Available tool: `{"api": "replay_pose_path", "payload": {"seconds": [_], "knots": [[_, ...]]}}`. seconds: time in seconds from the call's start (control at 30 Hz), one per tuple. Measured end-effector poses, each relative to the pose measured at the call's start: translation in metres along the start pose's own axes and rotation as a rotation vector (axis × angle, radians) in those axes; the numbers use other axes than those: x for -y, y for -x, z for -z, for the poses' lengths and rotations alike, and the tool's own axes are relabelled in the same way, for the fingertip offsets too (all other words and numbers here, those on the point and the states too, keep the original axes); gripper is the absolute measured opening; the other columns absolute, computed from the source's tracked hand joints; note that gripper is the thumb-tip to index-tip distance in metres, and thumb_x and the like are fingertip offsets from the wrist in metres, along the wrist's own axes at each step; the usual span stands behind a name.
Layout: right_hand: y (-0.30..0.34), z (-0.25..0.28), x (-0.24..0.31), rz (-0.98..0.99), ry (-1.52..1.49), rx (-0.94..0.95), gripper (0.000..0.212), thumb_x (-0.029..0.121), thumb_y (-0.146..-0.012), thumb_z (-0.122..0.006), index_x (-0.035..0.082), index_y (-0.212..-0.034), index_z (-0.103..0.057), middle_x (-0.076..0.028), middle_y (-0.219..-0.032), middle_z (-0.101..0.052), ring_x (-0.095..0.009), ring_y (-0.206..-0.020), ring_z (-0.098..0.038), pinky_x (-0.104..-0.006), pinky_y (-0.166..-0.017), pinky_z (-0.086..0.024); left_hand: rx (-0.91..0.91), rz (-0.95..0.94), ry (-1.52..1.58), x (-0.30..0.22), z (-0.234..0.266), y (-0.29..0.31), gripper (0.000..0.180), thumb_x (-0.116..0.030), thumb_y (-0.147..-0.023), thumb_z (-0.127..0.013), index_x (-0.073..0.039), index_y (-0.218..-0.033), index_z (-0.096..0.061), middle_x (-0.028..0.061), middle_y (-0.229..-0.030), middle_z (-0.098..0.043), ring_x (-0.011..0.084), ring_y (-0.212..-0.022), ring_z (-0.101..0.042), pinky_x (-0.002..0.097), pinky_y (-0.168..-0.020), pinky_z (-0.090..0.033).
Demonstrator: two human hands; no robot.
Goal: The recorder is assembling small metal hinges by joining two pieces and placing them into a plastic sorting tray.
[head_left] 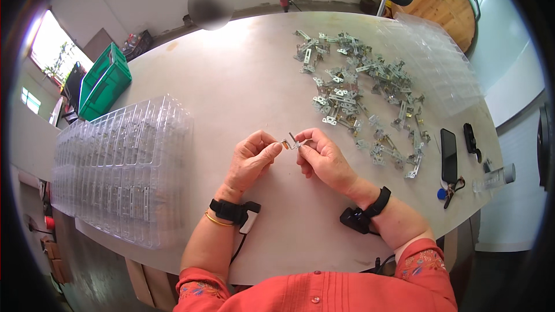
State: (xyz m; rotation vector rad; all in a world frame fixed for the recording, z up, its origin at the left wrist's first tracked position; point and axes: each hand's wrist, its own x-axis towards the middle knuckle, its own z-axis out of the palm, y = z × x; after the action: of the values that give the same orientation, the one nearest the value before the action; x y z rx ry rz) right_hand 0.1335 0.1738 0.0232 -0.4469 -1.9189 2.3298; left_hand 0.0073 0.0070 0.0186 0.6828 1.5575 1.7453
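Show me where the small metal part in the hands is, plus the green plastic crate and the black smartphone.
Small metal part point(293, 145): head view, its bare middle.
Green plastic crate point(108, 92): head view, its near side wall.
Black smartphone point(448, 156): head view, middle of its screen.

Table point(248, 81): pale top, rounded far edge. Bearing the following:
- Left: clear trays point(124, 167), stacked, metal pieces in their compartments.
- Right of centre, reaching to the far side: metal parts point(347, 95), loose, in a spread heap.
- Far right: further clear trays point(433, 60).
- Right, near the edge: black phone point(448, 159); small black device point(470, 137) just beside; blue tag point(442, 194), dark strap point(457, 185); clear bottle point(490, 180).
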Motion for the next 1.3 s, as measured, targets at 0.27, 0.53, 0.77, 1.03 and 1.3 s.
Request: {"api": "replay_pose_path", "payload": {"seconds": [0.27,0.53,0.77,1.03,1.3], "knots": [[-0.001,0.007,0.005,-0.117,-0.225,0.098,0.020,0.014,-0.101,-0.048,0.003,-0.116,-0.055,-0.004,-0.083,-0.061,-0.010,-0.071,-0.060,-0.0254,-0.061,-0.051,0.081,-0.074,-0.078,0.005,-0.001,0.002,0.014,-0.016,-0.096,-0.068,-0.004,-0.092,-0.063,-0.0056,-0.072,-0.053,0.0015,-0.061,-0.041,0.0199,-0.052,-0.031],[-0.004,0.006,-0.005,0.037,0.047,0.035,0.023,0.030,-0.102,-0.059,0.010,-0.111,-0.062,0.001,-0.091,-0.064,-0.007,-0.078,-0.060,-0.0253,-0.066,-0.053,0.139,-0.099,-0.160,0.004,-0.005,0.005,0.012,-0.010,-0.092,-0.072,-0.002,-0.094,-0.063,-0.0051,-0.079,-0.057,0.0025,-0.072,-0.047,0.0204,-0.062,-0.038],[-0.008,0.007,-0.007,0.240,-0.025,-0.082,0.019,0.024,-0.103,-0.058,0.008,-0.112,-0.061,-0.002,-0.098,-0.065,-0.010,-0.087,-0.065,-0.0270,-0.075,-0.056,0.004,-0.183,-0.312,0.004,-0.013,0.005,0.010,-0.008,-0.092,-0.071,-0.002,-0.096,-0.063,-0.0050,-0.081,-0.058,0.0027,-0.074,-0.048,0.0204,-0.064,-0.039],[-0.006,0.006,-0.001,0.103,-0.189,0.020,0.017,0.018,-0.104,-0.055,0.003,-0.109,-0.058,-0.007,-0.094,-0.065,-0.013,-0.080,-0.067,-0.0295,-0.071,-0.060,-0.067,-0.311,-0.460,0.005,-0.019,0.005,0.012,-0.009,-0.091,-0.073,-0.003,-0.098,-0.064,-0.0024,-0.080,-0.060,0.0040,-0.071,-0.051,0.0201,-0.062,-0.041],[-0.007,0.004,0.001,0.195,-0.180,-0.066,0.013,0.014,-0.103,-0.055,0.002,-0.106,-0.058,-0.005,-0.089,-0.064,-0.012,-0.077,-0.066,-0.0281,-0.070,-0.059,0.004,-0.118,-0.241,-0.001,-0.005,0.006,0.033,-0.027,-0.104,-0.050,0.001,-0.107,-0.066,0.0045,-0.085,-0.066,0.0101,-0.072,-0.058,0.0240,-0.064,-0.047]]}}
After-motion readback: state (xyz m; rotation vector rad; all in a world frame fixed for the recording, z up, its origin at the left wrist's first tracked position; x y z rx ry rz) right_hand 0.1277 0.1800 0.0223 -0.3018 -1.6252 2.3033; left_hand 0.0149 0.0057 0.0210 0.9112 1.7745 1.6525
